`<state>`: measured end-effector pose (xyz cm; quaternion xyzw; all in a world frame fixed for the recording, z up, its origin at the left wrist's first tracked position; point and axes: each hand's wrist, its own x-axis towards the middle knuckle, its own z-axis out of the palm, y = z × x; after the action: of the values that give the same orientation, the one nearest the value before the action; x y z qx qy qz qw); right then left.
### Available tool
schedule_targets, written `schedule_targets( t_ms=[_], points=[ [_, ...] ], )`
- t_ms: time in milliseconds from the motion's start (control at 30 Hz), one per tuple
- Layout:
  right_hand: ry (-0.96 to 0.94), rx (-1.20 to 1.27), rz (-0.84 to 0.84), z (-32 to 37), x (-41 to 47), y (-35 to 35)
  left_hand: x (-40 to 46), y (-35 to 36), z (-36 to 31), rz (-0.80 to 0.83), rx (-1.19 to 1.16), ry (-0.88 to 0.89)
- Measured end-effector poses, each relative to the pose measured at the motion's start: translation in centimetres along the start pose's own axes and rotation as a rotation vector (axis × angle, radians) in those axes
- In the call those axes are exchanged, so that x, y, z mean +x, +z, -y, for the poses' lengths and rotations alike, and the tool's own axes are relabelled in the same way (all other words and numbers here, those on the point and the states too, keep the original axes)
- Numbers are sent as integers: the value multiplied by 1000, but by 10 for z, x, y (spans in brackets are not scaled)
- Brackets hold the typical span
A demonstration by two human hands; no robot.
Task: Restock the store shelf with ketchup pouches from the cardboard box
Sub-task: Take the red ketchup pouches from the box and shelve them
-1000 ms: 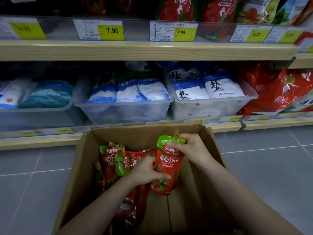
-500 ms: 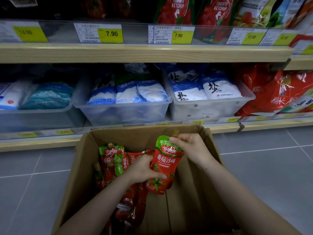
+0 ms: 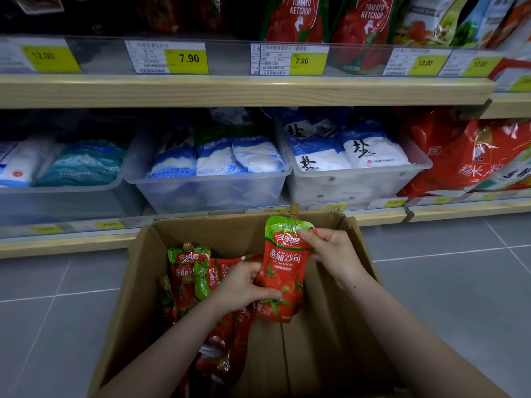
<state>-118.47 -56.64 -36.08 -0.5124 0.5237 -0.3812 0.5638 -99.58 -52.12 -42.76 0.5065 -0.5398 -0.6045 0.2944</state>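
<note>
1. Head view, the hands: we see both hands on one ketchup pouch (image 3: pixel 283 271), held upright above the open cardboard box (image 3: pixel 138 271). The left hand (image 3: pixel 244 285) grips its lower left side, thumb across the front. The right hand (image 3: pixel 327 254) pinches the upper right edge just under the green top. The pouch's brown cap pokes up past the box's far rim.

2. Head view, the stock: more pouches (image 3: pixel 198 280) lie heaped in the left half of the box, some with caps up, some on their sides. The right half shows bare cardboard. The box sits on the grey tiled floor (image 3: pixel 445 282), just in front of the lowest shelf.

3. Head view, the shelving: the upper shelf (image 3: pixel 247 91) carries larger red tomato ketchup bags (image 3: pixel 298 18) behind yellow price tags (image 3: pixel 188 58). Below it, clear tubs (image 3: pixel 207 193) hold white and blue bags, and red bags (image 3: pixel 474 159) stand to the right.

4. The step in hand: we judge this to be the pick-up, with the pouch lifted clear of the heap but not yet carried to a shelf.

5. What comes next: we think the pouch must rise well above the box to the ketchup row. We cannot tell which slot is meant for it. The soft pouch will sag, so a hold near the top and cap-up placement look sensible.
</note>
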Motion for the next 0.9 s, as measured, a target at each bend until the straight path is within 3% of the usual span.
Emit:
schedule_targets(
  t_ms=[167,367,533,633,900],
  points=[
    [-79,-75,-40,2,4,3,1,2,-2,-20,-46,3],
    [39,2,79,1,1,2,-1,-6,-3,-61,-53,25],
    [15,20,81,23,-1,6,-2,-12,-18,-130,-6,77],
    [-7,-55,176,43,-7,10,-3,-21,-47,-200,27,159],
    [-386,-57,168,183,-2,22,-13,-69,-190,-389,171,457]
  ],
)
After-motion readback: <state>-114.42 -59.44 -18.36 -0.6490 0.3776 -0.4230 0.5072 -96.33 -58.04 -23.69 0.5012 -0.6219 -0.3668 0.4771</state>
